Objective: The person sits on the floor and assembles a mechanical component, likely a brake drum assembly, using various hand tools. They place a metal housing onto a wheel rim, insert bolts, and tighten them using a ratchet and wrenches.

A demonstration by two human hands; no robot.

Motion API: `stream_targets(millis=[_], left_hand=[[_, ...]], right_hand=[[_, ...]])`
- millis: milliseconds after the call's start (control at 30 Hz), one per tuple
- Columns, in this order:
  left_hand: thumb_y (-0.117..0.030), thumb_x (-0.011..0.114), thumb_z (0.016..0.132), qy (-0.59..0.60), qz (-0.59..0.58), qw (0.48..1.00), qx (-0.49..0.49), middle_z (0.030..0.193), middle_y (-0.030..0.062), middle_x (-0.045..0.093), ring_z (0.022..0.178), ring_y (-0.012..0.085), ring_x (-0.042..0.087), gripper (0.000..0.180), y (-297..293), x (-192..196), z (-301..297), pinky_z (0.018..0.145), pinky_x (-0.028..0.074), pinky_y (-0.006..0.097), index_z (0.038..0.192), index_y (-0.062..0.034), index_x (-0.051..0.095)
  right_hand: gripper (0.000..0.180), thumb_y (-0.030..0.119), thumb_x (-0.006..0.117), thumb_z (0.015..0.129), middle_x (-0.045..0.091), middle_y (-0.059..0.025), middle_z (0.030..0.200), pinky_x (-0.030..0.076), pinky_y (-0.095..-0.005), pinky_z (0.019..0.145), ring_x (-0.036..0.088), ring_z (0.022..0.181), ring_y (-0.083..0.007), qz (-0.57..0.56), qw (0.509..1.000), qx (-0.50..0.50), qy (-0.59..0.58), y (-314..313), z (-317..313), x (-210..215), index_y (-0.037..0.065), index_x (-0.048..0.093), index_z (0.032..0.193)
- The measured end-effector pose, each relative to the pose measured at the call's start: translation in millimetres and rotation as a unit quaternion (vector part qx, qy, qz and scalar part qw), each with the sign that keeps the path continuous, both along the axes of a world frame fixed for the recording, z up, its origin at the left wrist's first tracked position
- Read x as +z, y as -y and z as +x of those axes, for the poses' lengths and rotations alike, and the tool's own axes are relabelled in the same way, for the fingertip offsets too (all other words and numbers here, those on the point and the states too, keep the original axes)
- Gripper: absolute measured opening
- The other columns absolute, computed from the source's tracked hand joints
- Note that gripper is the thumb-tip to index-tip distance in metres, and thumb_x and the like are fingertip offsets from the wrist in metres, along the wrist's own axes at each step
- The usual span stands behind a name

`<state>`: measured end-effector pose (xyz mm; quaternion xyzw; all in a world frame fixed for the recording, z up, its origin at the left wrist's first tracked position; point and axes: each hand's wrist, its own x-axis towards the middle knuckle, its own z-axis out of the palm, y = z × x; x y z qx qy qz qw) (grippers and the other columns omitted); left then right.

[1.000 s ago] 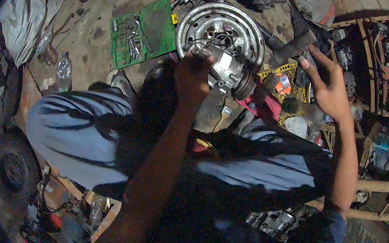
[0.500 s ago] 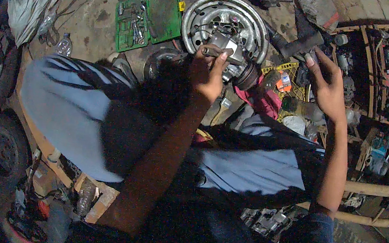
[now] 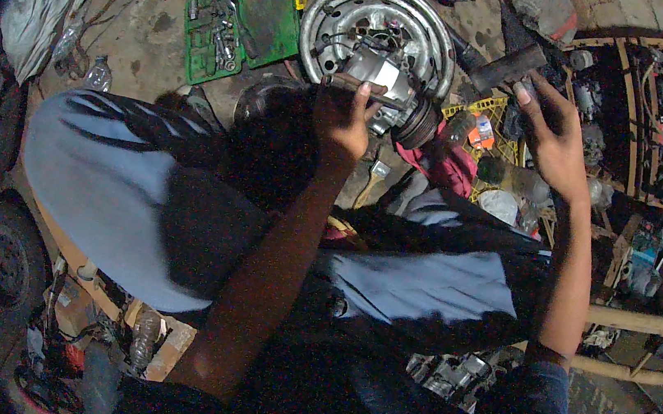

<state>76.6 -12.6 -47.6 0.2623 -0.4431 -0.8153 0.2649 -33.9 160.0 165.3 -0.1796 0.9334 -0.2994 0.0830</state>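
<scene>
My left hand (image 3: 346, 126) is closed around a short dark metal tube (image 3: 338, 83), thumb laid along it, just over a silver compressor-like part (image 3: 374, 72). That part has a dark grooved pulley (image 3: 418, 127) on its near right side and lies on a silver steel wheel rim (image 3: 323, 7). On the right, my right hand (image 3: 556, 144) grips a hammer, its dark block-shaped head (image 3: 511, 69) held up and apart from the metal part. The hammer's handle is mostly hidden by my fingers.
Left of the rim lies an open green tool case (image 3: 270, 21) with sockets and wrenches. A brush (image 3: 371, 183), a pink cloth (image 3: 454, 168) and a yellow crate (image 3: 476, 107) sit near my legs. A wooden rack (image 3: 622, 102) of parts stands right; a tyre (image 3: 7, 254) is at left.
The tube in my left hand has turned, so its open end no longer faces me. The hammer head has tilted slightly in my right hand. The whole view has shifted a little.
</scene>
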Motion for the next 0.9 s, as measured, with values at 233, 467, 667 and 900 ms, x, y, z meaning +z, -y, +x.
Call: stream_targets(millis=[233, 467, 667, 900], left_hand=[[-0.012, 0.062, 0.096, 0.047, 0.036, 0.998, -0.028, 0.103, 0.0151, 0.066, 0.095, 0.0253, 0.068, 0.019, 4, 9, -4, 0.080, 0.062, 0.039, 0.108, 0.0021, 0.059], [-0.007, 0.069, 0.088, 0.107, -0.141, 0.984, -0.038, 0.086, 0.0101, 0.069, 0.079, 0.0179, 0.066, 0.019, -8, -20, 3, 0.069, 0.051, 0.032, 0.102, 0.0035, 0.062], [-0.002, 0.065, 0.091, 0.011, 0.029, 0.998, -0.049, 0.089, 0.0089, 0.068, 0.079, 0.0106, 0.062, 0.009, -1, -1, -4, 0.066, 0.050, 0.027, 0.098, 0.0031, 0.062], [0.000, 0.063, 0.093, -0.020, 0.067, 0.997, 0.010, 0.100, 0.0103, 0.067, 0.090, 0.0138, 0.064, 0.012, 11, 8, -10, 0.078, 0.055, 0.028, 0.104, 0.0048, 0.059]], right_hand=[[0.051, 0.032, 0.066, 0.095, 0.063, -0.0248, 0.126, 0.043, -0.0370, 0.104, 0.059, 0.121, -0.0280, 0.026, 0.996, 0.085, -0.009, 18, 3, -1, -0.006, 0.059, 0.128], [0.043, 0.037, 0.061, 0.093, 0.069, -0.0234, 0.104, 0.053, -0.0500, 0.087, 0.065, 0.098, -0.0425, 0.161, 0.931, 0.325, -0.048, 113, 13, -1, 0.009, 0.064, 0.125], [0.041, 0.040, 0.058, 0.094, 0.070, -0.0220, 0.091, 0.055, -0.0536, 0.082, 0.068, 0.087, -0.0427, 0.146, 0.872, 0.434, -0.175, 172, -12, -8, 0.016, 0.064, 0.127], [0.042, 0.038, 0.058, 0.095, 0.070, -0.0235, 0.091, 0.054, -0.0509, 0.083, 0.068, 0.087, -0.0424, 0.113, 0.897, 0.401, -0.144, 166, -25, -3, 0.010, 0.064, 0.125]])
